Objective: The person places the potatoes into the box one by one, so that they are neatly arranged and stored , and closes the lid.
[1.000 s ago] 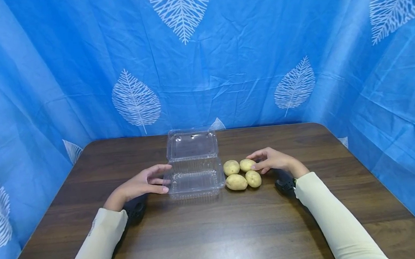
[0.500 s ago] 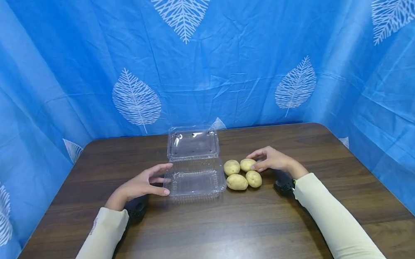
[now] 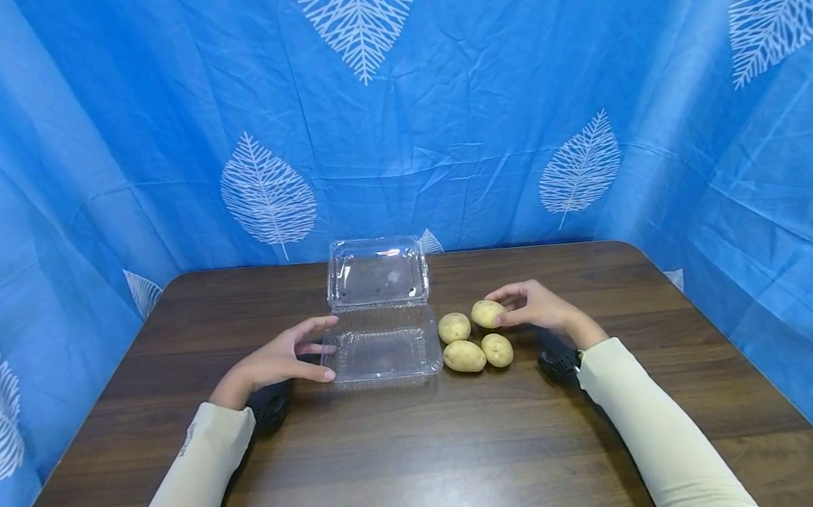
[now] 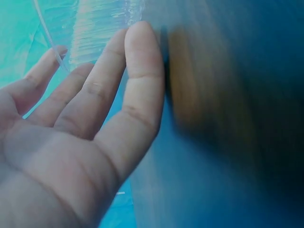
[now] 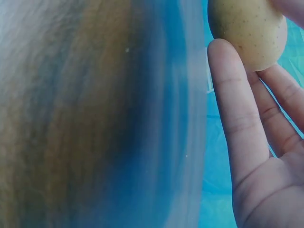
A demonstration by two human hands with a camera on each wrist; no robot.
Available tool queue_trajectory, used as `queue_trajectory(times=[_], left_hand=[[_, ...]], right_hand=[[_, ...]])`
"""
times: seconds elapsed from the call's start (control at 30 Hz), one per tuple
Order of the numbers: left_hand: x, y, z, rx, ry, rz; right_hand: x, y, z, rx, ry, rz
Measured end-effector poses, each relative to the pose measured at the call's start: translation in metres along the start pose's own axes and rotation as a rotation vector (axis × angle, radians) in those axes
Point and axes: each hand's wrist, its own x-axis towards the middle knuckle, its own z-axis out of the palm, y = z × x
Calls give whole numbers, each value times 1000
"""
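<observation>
In the head view my right hand (image 3: 538, 306) pinches a yellow potato (image 3: 487, 313) between thumb and fingertips, at the back right of the group. The right wrist view shows the same speckled potato (image 5: 249, 31) close up at my fingertips. Three more potatoes sit beside it on the table, one of them a longer potato (image 3: 464, 356) at the front. Left of them lies a clear plastic clamshell box (image 3: 385, 353), its hinged lid (image 3: 376, 271) tipped back. My left hand (image 3: 280, 358) spreads its thumb and fingers along the box's left side, fingertips right at the rim.
The dark wooden table (image 3: 427, 464) has its far edge just behind the lid. A blue curtain (image 3: 440, 144) with white leaf prints hangs behind and on both sides. Dark wrist devices (image 3: 558, 363) sit under both wrists.
The potato in my right hand has moved slightly up and away from the others. The box's lid has tilted further upright. My left hand stays almost in place.
</observation>
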Motion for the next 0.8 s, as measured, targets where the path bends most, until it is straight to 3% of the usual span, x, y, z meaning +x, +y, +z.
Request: queue_trajectory(times=[0.4,0.8], left_hand=[[6,1,1,1,10,-2],[10,3,2,11,1,-17]], right_hand=[[-4,-9,-4,-41,50,-70],[-5,-22,-2,-26,49,-106]])
